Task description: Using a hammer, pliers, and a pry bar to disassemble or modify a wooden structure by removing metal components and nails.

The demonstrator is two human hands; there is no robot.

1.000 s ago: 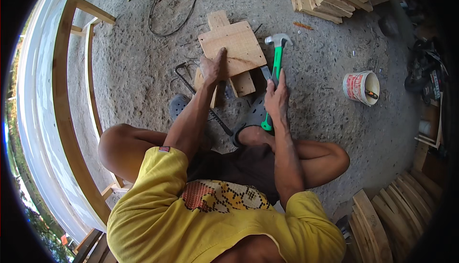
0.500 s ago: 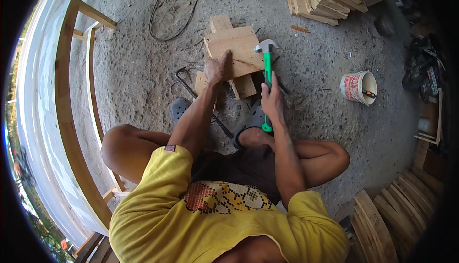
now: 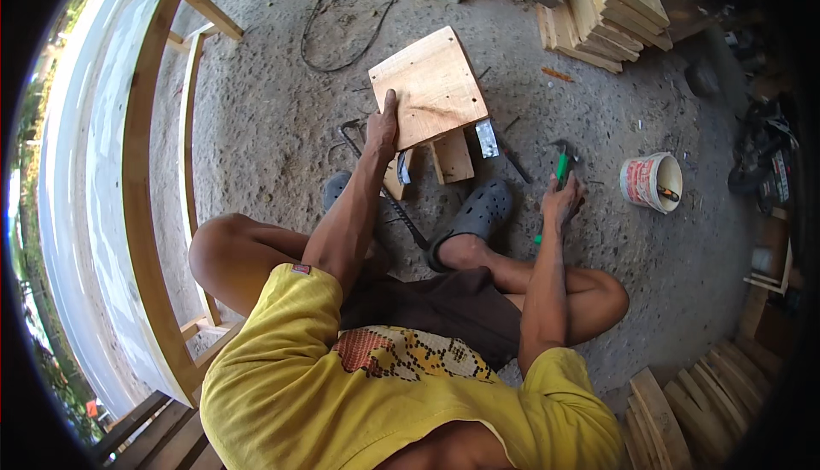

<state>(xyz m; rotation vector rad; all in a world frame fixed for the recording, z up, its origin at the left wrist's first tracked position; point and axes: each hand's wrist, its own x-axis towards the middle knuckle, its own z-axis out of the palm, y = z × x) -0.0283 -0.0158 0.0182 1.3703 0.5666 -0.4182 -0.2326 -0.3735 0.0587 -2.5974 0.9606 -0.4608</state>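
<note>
A square wooden board [image 3: 431, 85], with small dark nail spots near its edges, is tilted up in front of me. My left hand [image 3: 383, 131] grips its near left corner, thumb on top and the other fingers mostly hidden beneath. A silvery piece [image 3: 487, 139] shows under the board's right corner. Below it are wooden blocks [image 3: 453, 159] on the ground. Off to the right, low over the floor, my right hand [image 3: 564, 200] is closed round the green handle of a claw hammer [image 3: 561, 165]. The hammer's head points away from me.
A dark bent metal bar [image 3: 401, 216] lies between my feet in grey clogs [image 3: 483, 211]. To the right stands a white bucket [image 3: 641, 181] with a tool inside. Stacked boards [image 3: 598, 21] lie far right, more planks [image 3: 666, 419] near right. A wooden frame [image 3: 141, 171] runs along the left.
My right hand has carried the hammer right and down, away from the board. My left hand has lifted and turned the board, uncovering the silvery piece. The view has shifted slightly.
</note>
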